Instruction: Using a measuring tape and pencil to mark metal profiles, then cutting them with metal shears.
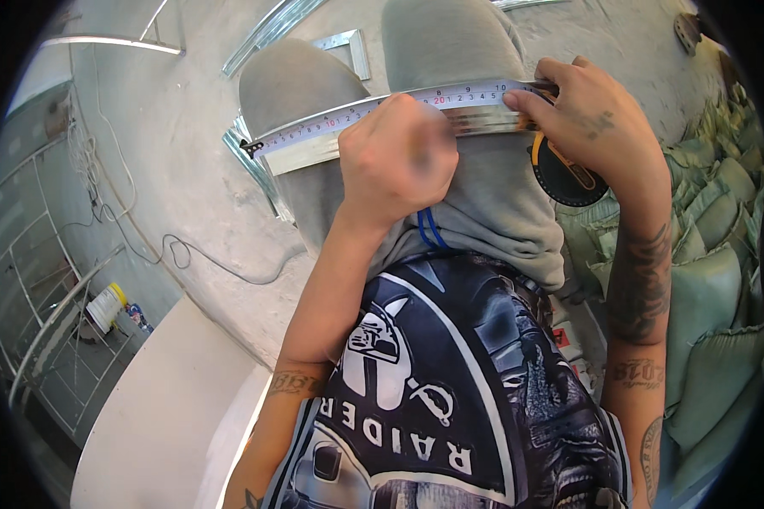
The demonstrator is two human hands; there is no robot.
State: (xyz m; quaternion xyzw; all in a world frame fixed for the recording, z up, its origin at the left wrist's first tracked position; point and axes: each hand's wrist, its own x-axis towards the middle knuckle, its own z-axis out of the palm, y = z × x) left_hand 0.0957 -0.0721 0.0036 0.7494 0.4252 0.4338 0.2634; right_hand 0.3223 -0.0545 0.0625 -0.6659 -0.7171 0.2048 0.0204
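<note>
1. Two bare hands work above two grey-trousered legs (310,81), where the blade (314,128) of one tape measure (562,176) lies along one pale metal strip (301,156).
2. The left hand (399,154), fingers folded into a fist, grips the strip near its middle; blur hides part of it.
3. The right hand (594,114) pinches the blade between thumb and fingers, the single black-and-orange case just below.
4. One grey cable (221,265) crosses the floor (204,170) at left, near one white bucket (106,306).
5. Green sacks (709,293), too many to count, pile at right.
</note>
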